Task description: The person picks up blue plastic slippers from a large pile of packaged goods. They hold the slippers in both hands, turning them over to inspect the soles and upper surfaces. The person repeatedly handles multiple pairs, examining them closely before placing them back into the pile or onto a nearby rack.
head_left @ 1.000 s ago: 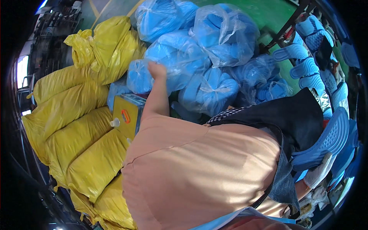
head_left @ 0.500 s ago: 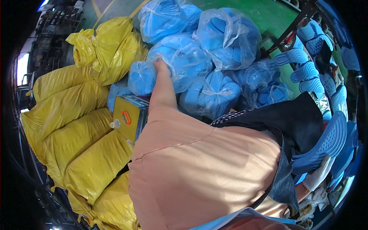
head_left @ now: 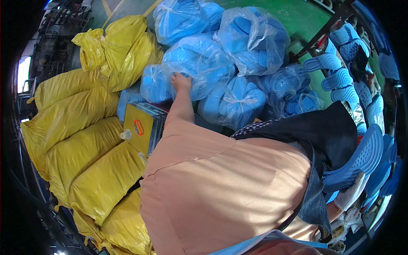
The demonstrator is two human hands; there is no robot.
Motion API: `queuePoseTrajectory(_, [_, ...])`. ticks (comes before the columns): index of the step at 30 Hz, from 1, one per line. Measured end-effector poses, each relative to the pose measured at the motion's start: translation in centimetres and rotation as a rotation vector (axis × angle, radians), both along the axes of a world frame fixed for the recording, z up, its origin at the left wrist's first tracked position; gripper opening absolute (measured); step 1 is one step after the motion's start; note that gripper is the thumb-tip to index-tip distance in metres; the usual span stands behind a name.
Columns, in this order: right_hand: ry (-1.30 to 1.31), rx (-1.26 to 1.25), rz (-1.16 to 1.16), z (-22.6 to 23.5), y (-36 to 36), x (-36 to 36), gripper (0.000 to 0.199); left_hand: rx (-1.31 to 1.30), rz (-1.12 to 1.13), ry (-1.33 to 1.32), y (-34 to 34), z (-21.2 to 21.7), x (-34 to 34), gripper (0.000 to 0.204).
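Observation:
My bare left hand [head_left: 182, 81] reaches forward to a clear plastic bag [head_left: 202, 53] full of blue slippers, its fingers curled onto the film at the bag's near left side. Just left of the hand sits a smaller clear bag [head_left: 154, 83] with blue contents. On the far right, my right hand [head_left: 353, 193], in a white glove, is closed at the lower end of a blue slipper [head_left: 357, 159] with a bumpy footbed. The slipper stands tilted upward and partly hides the fingers. My torso and a dark cloth cover the middle of the view.
Yellow sacks [head_left: 80, 127] lie stacked along the left. A square yellow-topped tin [head_left: 142, 127] with an orange handle stands beside my left forearm. More clear bags of blue slippers [head_left: 255, 40] lie beyond. To the right is a rack holding several blue slippers [head_left: 340, 78].
My left hand has drawn back slightly toward me and right, its fingers now curled on the bag's film. My right hand and the slipper stay about where they were.

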State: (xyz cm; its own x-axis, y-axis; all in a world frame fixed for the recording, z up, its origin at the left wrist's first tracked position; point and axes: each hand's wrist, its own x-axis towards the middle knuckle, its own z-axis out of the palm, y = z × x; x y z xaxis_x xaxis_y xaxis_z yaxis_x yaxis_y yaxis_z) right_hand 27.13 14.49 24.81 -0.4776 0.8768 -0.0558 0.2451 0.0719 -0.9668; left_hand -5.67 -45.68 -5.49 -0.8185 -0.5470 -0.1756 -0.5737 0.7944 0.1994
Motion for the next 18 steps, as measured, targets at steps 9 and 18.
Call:
queuePoseTrajectory(9, [-0.018, 0.011, -0.020, -0.1, 0.2, 0.1, 0.070, 0.124, 0.241, -0.099, -1.2, -3.3, 2.5, 0.093])
queuePoseTrajectory(18, [0.032, -0.030, -0.017, -1.0, 1.6, 0.8, 0.065, 0.097, -0.215, -0.243, -5.9, -0.4, 0.6, 0.055])
